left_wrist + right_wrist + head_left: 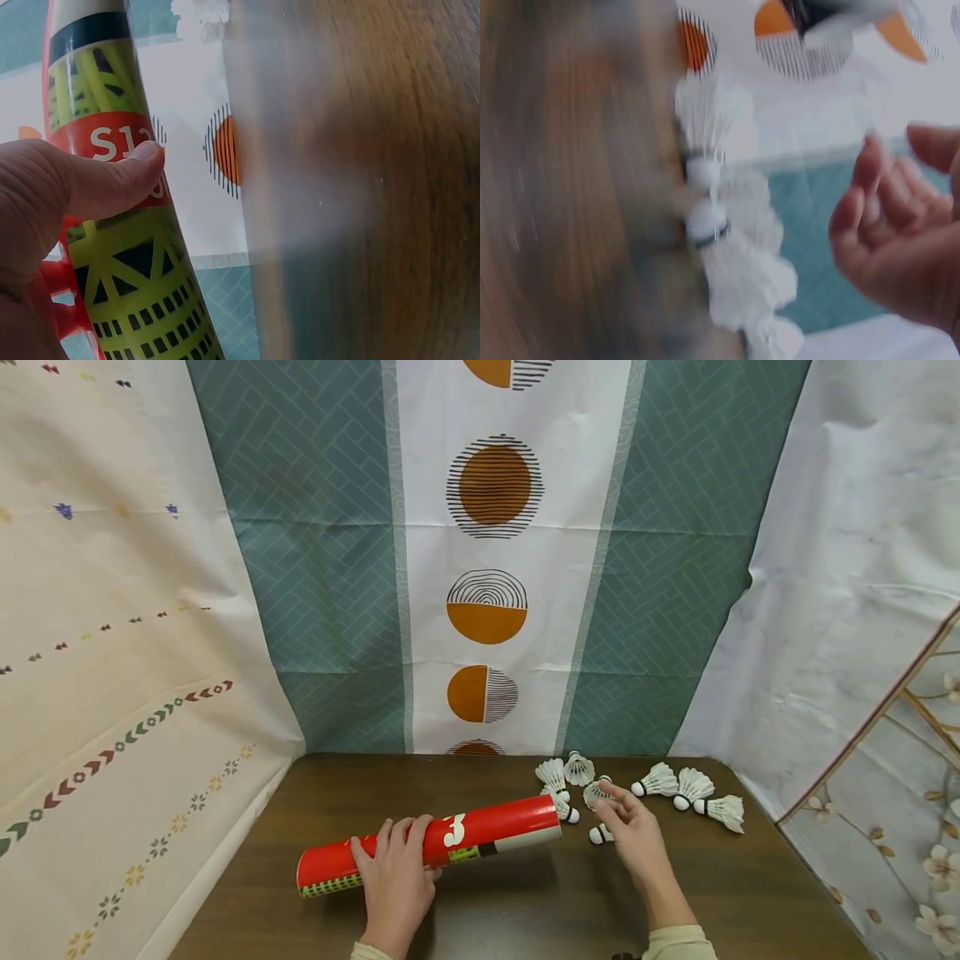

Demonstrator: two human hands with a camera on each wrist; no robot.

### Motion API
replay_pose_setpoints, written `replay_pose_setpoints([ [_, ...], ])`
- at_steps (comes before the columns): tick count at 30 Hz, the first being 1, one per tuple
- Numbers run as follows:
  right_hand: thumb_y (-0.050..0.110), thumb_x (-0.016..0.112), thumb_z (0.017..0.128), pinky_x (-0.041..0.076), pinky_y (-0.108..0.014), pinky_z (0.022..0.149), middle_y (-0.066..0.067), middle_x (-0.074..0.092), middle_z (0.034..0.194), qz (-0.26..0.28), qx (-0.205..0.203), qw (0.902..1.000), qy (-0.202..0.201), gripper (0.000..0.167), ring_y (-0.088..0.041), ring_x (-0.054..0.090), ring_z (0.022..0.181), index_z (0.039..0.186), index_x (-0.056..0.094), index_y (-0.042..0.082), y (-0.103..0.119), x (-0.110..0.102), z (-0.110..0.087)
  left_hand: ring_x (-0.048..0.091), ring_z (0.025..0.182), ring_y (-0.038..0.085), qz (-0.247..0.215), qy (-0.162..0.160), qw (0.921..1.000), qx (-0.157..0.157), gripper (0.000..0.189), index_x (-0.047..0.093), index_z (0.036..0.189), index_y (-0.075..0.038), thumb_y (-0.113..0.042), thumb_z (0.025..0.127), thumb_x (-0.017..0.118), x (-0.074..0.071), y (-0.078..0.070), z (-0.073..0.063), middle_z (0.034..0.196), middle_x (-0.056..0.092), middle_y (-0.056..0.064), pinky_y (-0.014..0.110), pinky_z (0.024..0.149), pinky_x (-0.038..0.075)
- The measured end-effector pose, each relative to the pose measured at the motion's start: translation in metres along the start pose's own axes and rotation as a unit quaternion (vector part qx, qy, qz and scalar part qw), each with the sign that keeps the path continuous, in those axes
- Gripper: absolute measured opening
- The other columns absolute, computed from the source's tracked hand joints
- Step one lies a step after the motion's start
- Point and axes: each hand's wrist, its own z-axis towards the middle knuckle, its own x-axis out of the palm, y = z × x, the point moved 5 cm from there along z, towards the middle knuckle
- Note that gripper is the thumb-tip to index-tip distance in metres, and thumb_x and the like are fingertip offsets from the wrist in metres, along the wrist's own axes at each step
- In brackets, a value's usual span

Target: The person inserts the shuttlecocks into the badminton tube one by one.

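My left hand [397, 877] grips a red shuttlecock tube [495, 827] around its middle, its right end tilted up above the table. In the left wrist view the thumb [112, 176] presses along the yellow-green printed side of the tube [142, 300]. To the right of the tube's raised end, my right hand [636, 839] hovers with loosely bent fingers. The right wrist view shows nothing between the thumb and fingers [847, 225]. In the head view its fingertips overlap a white feather shuttlecock [595, 795]. Another shuttlecock [598, 834] is partly hidden behind that hand.
Several shuttlecocks lie at the back of the brown table [510, 910], one cluster by the tube's end, including a shuttlecock [578, 770] near the back edge. Three more, one a shuttlecock [723, 812], lie farther right. Patterned cloth [322, 568] hangs behind and at both sides.
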Motion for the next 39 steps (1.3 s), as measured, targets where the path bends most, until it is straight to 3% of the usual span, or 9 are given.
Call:
replay_pose_setpoints([
  [4,0.032,0.062,0.11,0.056,-0.039,0.104,-0.025,0.065,0.145,-0.131,0.028,0.9899,-0.047,0.051,-0.037,0.065,0.131,0.151,0.056,0.004,-0.017,-0.026,0.006,0.056,0.134,0.045,0.009,-0.002,0.9999,0.011,0.087,0.064,0.136,-0.021,-0.021,0.059,0.105,-0.001,0.002,0.001,0.134,0.069,0.014,0.091,0.113,0.018],
  [7,0.028,0.064,0.107,0.052,-0.059,0.108,-0.031,0.06,0.147,-0.209,0.035,0.9762,-0.046,0.053,-0.05,0.062,0.131,0.151,0.053,-0.001,-0.029,-0.037,0.01,0.057,0.133,0.045,0.018,-0.01,0.9996,0.02,0.087,0.064,0.134,-0.021,-0.02,0.058,0.106,-0.003,0.004,0.002,0.132,0.07,0.014,0.091,0.113,0.019],
  [11,0.025,0.067,0.105,0.05,-0.066,0.104,-0.035,0.061,0.142,-0.265,0.041,0.9629,-0.028,0.058,-0.057,0.06,0.128,0.152,0.049,-0.005,-0.042,-0.042,0.014,0.058,0.132,0.045,0.021,-0.011,0.9995,0.023,0.087,0.065,0.134,-0.021,-0.02,0.058,0.106,-0.004,0.005,0.002,0.132,0.07,0.014,0.091,0.113,0.019],
  [19,0.02,0.071,0.101,0.056,-0.065,0.09,-0.031,0.07,0.131,-0.289,0.06,0.9549,-0.029,0.06,-0.054,0.066,0.121,0.154,0.05,0.002,-0.053,-0.041,0.014,0.057,0.134,0.045,0.015,0.007,0.9997,0.016,0.087,0.064,0.135,-0.022,-0.021,0.059,0.105,0.0,0.005,0.001,0.135,0.069,0.014,0.091,0.114,0.018],
  [39,0.017,0.072,0.1,0.056,-0.06,0.084,-0.023,0.078,0.12,-0.272,0.045,0.9594,-0.059,0.054,-0.047,0.072,0.108,0.149,0.056,0.004,-0.045,-0.04,0.01,0.058,0.133,0.045,0.014,0.002,0.9997,0.017,0.086,0.065,0.135,-0.022,-0.021,0.059,0.105,0.001,0.005,0.0,0.133,0.07,0.013,0.092,0.113,0.019],
])
